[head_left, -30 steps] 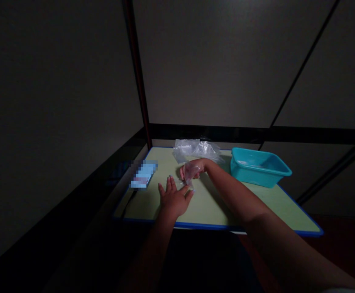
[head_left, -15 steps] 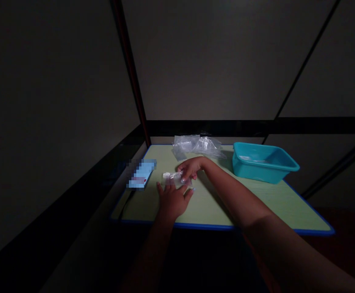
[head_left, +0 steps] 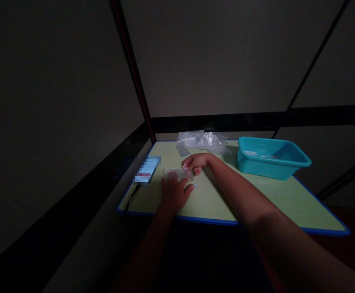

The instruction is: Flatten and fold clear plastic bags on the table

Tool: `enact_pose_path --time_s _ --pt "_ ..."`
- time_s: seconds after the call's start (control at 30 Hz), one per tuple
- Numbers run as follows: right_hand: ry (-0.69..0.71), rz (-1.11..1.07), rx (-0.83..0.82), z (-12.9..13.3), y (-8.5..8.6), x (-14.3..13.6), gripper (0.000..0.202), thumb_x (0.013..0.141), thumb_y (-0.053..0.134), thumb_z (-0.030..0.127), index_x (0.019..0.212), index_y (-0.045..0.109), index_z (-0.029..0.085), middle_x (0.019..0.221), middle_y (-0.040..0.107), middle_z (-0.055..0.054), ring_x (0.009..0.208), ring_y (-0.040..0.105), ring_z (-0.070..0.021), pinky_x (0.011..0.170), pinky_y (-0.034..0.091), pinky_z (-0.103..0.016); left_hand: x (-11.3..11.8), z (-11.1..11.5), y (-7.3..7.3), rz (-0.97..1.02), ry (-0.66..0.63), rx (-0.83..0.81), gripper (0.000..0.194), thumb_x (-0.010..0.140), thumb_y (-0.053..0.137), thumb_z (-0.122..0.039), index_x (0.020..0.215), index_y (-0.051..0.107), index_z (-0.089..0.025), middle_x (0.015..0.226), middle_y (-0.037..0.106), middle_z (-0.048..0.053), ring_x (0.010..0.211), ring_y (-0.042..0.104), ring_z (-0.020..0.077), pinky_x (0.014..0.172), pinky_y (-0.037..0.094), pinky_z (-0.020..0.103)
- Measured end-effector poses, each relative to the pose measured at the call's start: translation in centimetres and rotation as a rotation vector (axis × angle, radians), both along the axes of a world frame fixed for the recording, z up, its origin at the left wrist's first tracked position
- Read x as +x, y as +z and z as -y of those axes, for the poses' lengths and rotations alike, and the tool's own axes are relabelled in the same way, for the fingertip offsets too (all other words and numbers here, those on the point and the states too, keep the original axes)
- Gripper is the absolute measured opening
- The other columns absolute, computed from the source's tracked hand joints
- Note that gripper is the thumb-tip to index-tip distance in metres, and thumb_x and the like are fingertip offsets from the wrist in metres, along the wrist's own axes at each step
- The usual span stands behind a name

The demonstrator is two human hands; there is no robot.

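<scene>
A small clear plastic bag (head_left: 180, 173) lies on the pale green tabletop (head_left: 209, 203), with something pinkish showing through it. My left hand (head_left: 175, 194) is spread, its fingertips resting on the bag's near edge and its thumb stretched to the right. At the bag's right end, my right hand (head_left: 196, 162) pinches the plastic between thumb and fingers, the other fingers curled.
A pile of clear plastic bags (head_left: 203, 142) lies at the table's back edge. On the right stands a turquoise basin (head_left: 267, 166) with something clear inside. A pixelated phone-like object (head_left: 147, 169) is at the left edge, a dark strap below it. Walls rise behind and left.
My right hand has shifted to the bag's right end, and the bag lies flatter and shows more between the hands. The whole view has moved slightly.
</scene>
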State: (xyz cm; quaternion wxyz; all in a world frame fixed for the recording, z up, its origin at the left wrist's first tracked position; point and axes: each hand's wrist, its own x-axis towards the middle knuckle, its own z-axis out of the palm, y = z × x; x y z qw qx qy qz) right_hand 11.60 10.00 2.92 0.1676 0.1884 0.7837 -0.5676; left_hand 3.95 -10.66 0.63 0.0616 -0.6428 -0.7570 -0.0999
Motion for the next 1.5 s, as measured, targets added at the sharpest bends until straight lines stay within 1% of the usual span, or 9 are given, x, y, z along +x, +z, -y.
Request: enact_pose_path --time_s 0.13,0.27,0.43,0.73,0.93,1.07,1.23,1.4,1.5 --pt "-0.059 0.064 0.002 0.4 0.2 -0.3 0.031 0.076 0.067 0.040 0.088 0.049 0.017 0.061 0.062 0.004 0.046 0.060 -0.0098 0.047 0.045 -0.019 -1.5 1.5 0.3 0.047 -0.005 0.058 0.042 0.090 0.040 -0.046 0.119 0.058 -0.022 0.123 0.060 0.010 0.121 0.048 0.0280 0.105 0.027 0.053" --pt "-0.087 0.049 0.030 0.7 0.2 -0.5 0.025 0.078 0.066 0.034 0.086 0.050 0.017 0.061 0.062 0.004 0.047 0.060 -0.0091 0.047 0.043 -0.017 -4.5 3.6 0.2 0.125 0.055 0.140 0.039 0.092 0.037 -0.037 0.114 0.061 -0.016 0.121 0.062 0.010 0.119 0.051 0.0217 0.101 0.038 0.039" --pt "-0.123 0.027 0.064 1.1 0.1 -0.7 0.019 0.080 0.063 0.030 0.084 0.052 0.016 0.058 0.061 0.004 0.044 0.059 -0.0087 0.043 0.042 -0.017 -6.6 5.1 0.0 0.180 0.142 0.194 0.040 0.092 0.035 -0.034 0.111 0.063 -0.013 0.117 0.064 0.011 0.111 0.057 0.0215 0.098 0.042 0.037" --pt "-0.223 -0.053 0.186 2.0 -0.3 -0.4 0.024 0.084 0.058 0.038 0.079 0.054 0.015 0.058 0.060 0.002 0.039 0.052 -0.0065 0.040 0.040 -0.017 -5.5 5.3 -2.0 0.159 0.070 0.214 0.038 0.091 0.038 -0.032 0.112 0.062 -0.013 0.121 0.062 0.013 0.118 0.052 0.0228 0.103 0.037 0.043" --pt "-0.400 -0.205 0.392 3.4 -1.4 -0.1 0.004 0.083 0.050 0.017 0.084 0.054 0.015 0.053 0.052 0.006 0.035 0.046 -0.0057 0.036 0.034 -0.016 -5.0 5.3 -1.8 0.125 0.092 0.153 0.041 0.092 0.037 -0.035 0.116 0.060 -0.013 0.127 0.057 0.013 0.124 0.047 0.0221 0.105 0.034 0.042" --pt "-0.464 -0.302 0.473 3.7 -2.5 0.3 0.013 0.078 0.046 0.007 0.086 0.053 0.015 0.056 0.051 0.006 0.038 0.046 -0.0059 0.038 0.035 -0.016 -4.6 5.2 -1.5 0.115 0.098 0.122 0.041 0.092 0.037 -0.036 0.118 0.059 -0.013 0.129 0.056 0.013 0.126 0.045 0.0237 0.104 0.034 0.044" --pt "-0.457 -0.342 0.627 3.7 -3.0 0.3 0.018 0.081 0.043 0.013 0.093 0.056 0.015 0.067 0.058 0.002 0.046 0.050 -0.0076 0.048 0.040 -0.018 -4.2 5.2 -1.3 0.093 0.115 0.108 0.044 0.093 0.036 -0.039 0.121 0.057 -0.013 0.131 0.054 0.013 0.127 0.044 0.0235 0.105 0.032 0.042" --pt "-0.426 -0.342 0.821 4.0 -2.5 -0.1 0.020 0.080 0.047 0.014 0.094 0.060 0.017 0.089 0.066 -0.003 0.076 0.058 -0.0129 0.069 0.042 -0.021 -4.1 5.3 -1.2 0.093 0.128 0.081 0.045 0.094 0.034 -0.040 0.123 0.055 -0.014 0.134 0.052 0.012 0.129 0.041 0.0230 0.105 0.031 0.043" --pt "-0.443 -0.275 0.905 4.6 -2.3 -0.1 0.022 0.080 0.048 0.016 0.099 0.060 0.019 0.094 0.067 -0.004 0.083 0.058 -0.0151 0.069 0.040 -0.022 -4.2 5.2 -1.0 0.076 0.141 0.050 0.046 0.093 0.034 -0.041 0.127 0.051 -0.014 0.139 0.045 0.015 0.131 0.038 0.0241 0.106 0.029 0.044"
